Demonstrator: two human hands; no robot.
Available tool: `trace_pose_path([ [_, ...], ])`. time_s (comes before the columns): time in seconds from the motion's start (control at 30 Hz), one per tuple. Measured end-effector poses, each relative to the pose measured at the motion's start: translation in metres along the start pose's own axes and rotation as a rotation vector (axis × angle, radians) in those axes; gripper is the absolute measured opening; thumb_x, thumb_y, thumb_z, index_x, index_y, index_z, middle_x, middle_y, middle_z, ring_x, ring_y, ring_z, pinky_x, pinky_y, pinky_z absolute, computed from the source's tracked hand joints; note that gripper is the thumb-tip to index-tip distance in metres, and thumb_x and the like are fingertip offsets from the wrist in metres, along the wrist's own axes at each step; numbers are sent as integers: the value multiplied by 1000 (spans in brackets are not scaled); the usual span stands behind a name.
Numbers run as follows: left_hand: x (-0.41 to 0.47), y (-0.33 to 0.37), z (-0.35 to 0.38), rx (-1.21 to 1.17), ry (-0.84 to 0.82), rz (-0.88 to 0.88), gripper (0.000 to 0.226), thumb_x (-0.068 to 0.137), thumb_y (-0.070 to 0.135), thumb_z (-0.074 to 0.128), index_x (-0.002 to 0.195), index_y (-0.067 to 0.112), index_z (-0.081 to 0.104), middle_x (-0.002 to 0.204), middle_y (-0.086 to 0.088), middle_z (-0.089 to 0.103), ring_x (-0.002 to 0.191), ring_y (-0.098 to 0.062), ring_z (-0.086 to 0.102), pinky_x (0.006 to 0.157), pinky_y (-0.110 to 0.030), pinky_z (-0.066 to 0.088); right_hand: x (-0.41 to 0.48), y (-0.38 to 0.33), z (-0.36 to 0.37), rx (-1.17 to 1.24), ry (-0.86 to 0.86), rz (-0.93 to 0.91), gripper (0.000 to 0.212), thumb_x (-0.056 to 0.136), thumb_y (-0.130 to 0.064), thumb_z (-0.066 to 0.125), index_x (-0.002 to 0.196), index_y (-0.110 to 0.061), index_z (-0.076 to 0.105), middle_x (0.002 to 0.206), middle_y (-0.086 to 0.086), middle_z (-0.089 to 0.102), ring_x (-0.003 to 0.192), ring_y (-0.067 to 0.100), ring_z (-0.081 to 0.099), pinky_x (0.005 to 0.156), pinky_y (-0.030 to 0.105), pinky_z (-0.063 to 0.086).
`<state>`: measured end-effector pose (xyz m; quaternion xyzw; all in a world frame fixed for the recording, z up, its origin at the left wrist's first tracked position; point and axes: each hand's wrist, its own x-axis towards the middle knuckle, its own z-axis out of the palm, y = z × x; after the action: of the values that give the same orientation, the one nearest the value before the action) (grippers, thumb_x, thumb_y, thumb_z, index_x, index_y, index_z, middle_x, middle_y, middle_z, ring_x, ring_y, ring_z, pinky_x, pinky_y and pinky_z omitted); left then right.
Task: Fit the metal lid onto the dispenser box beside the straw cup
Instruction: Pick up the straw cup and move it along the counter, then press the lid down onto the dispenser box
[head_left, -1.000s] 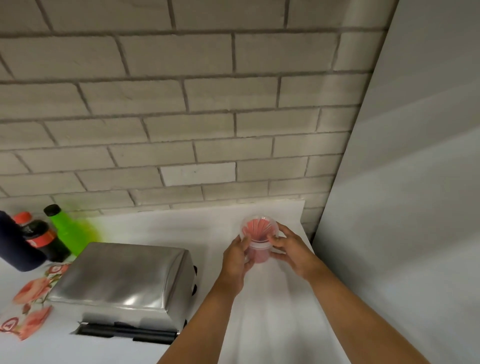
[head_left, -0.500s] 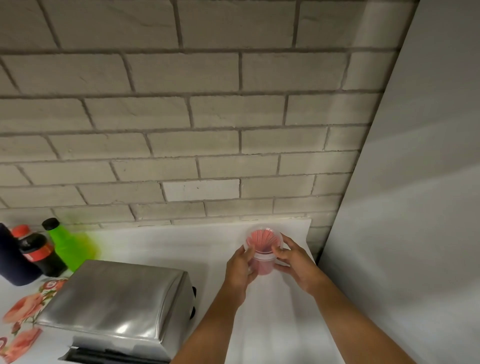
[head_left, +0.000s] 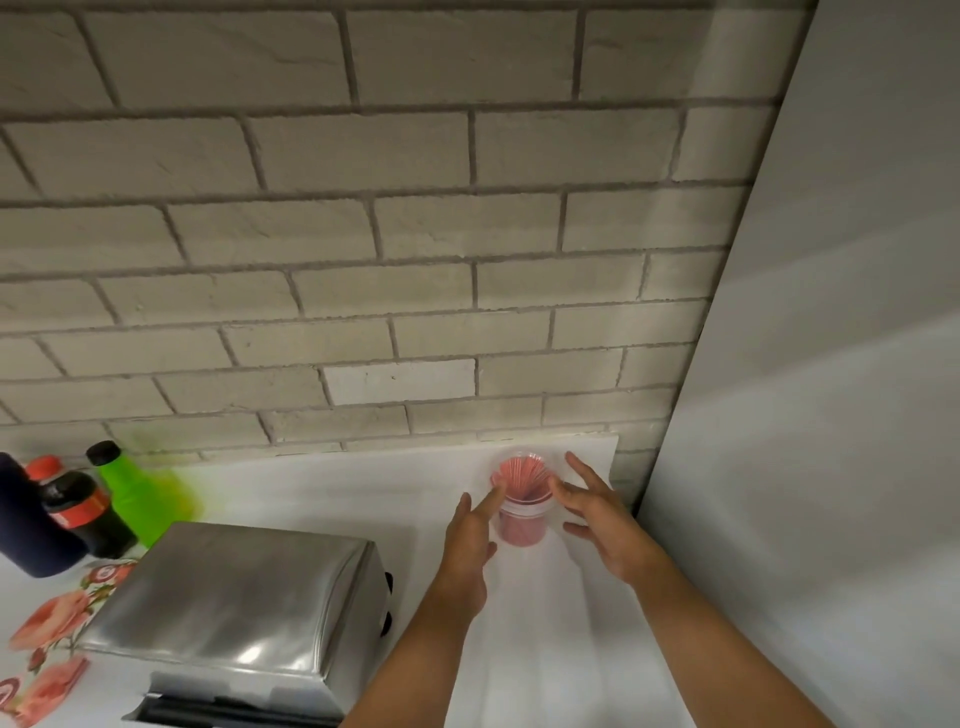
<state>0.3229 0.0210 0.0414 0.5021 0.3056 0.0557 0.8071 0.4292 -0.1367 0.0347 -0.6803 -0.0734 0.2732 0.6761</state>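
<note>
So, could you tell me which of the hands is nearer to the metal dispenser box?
Left. The left hand is between the dispenser box and straw cup; the right hand is beyond the cup.

Dispenser box: front bottom cut off by frame edge, slot area dark, can't tell if metal lid sits fully seated. Dark blue bottle and floral napkins clipped at left edge, the napkins blurred; cola bottle label too small to read. Left hand hides part of straw cup wall, contact unclear; both forearms run off the bottom.
</note>
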Motion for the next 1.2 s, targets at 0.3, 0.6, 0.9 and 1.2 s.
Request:
trace_pose_path([
  [0.3,-74,68,-39,227,-30,196,87,84,41,83,159,28,40,157,-1,51,134,-26,55,115,-42,41,-53,-47,25,-195,222,-322,67,83,-42,88,143,-49,58,145,-7,60,129,15,58,97,30,48],
  [0.6,-138,136,-165,446,85,406,83,70,42,95,143,43,55,140,11,60,128,-9,58,99,-30,47,-117,-74,116,-243,-136,-330,85,60,-60,97,136,-64,57,149,-15,54,137,5,51,97,31,55],
  [0.9,-165,132,-311,1379,219,485,153,35,82,87,162,52,7,173,-4,13,156,-29,24,119,-45,38,-152,-20,213,-736,-269,-391,118,58,-65,94,150,-73,22,174,-8,10,159,5,12,122,34,33],
  [1.2,-153,100,-354,1271,125,544,144,49,47,101,157,62,7,175,-3,3,158,-32,20,110,-45,45,-156,21,262,-883,-137,-453,123,63,-48,99,153,-66,17,173,-12,-23,154,-1,-6,119,22,22],
])
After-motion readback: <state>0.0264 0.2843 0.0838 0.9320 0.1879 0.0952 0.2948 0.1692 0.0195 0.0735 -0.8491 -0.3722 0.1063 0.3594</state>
